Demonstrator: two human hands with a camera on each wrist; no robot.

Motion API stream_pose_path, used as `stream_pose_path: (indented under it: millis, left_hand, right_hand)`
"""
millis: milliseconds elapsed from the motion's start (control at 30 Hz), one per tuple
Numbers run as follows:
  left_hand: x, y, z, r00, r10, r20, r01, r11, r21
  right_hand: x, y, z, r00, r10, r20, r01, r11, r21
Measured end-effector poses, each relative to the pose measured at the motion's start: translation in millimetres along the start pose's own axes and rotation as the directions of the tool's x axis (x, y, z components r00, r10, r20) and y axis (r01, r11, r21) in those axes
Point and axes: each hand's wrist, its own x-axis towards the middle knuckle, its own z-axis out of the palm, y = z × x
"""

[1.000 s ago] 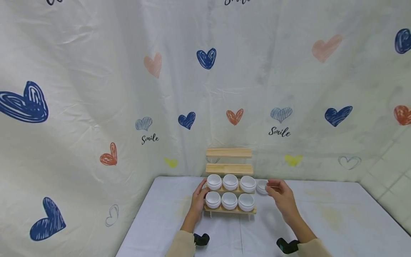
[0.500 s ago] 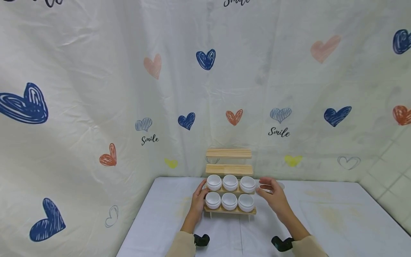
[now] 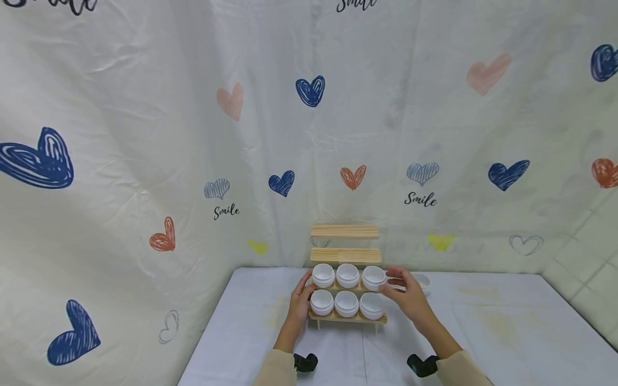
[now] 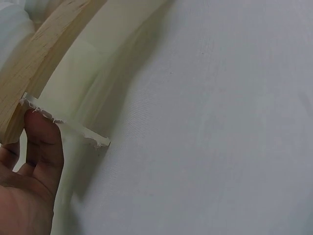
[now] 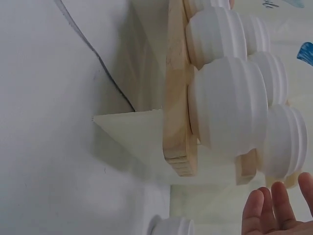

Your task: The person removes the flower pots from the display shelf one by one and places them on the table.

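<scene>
A tiered wooden display rack (image 3: 347, 318) carries two rows of open white jars (image 3: 346, 304). My left hand (image 3: 296, 308) grips the rack's left end; in the left wrist view, a fingertip (image 4: 41, 120) lies under the wooden shelf (image 4: 29, 68), against the thin white support (image 4: 73, 126). At the rack's other end is my right hand (image 3: 410, 297), fingers apart and loosely bent beside the upper right jar (image 3: 374, 277). The right wrist view has its fingertips (image 5: 281, 193) just below the end jar (image 5: 282, 142) of the upper row, holding nothing.
Another white jar (image 3: 422, 282) stands on the white-covered table (image 3: 483, 332), right of my right hand. Two higher shelves (image 3: 345, 231) of the rack rise close to the heart-patterned curtain (image 3: 309, 134) behind.
My right hand has moved left, to the jar at the upper right of the rack. A separate jar now shows to the right of that hand. The left hand keeps its place.
</scene>
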Motion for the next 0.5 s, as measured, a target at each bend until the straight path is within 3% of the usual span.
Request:
stream_pose_path:
  millis: [500]
  left_hand:
    - [-0.2, -1.1, 0.4, 1.000, 0.013, -0.002, -0.013, 1.000, -0.024]
  right_hand:
    - [12.0, 4.1, 10.3, 1.000, -0.002, -0.001, 0.002, 1.000, -0.028]
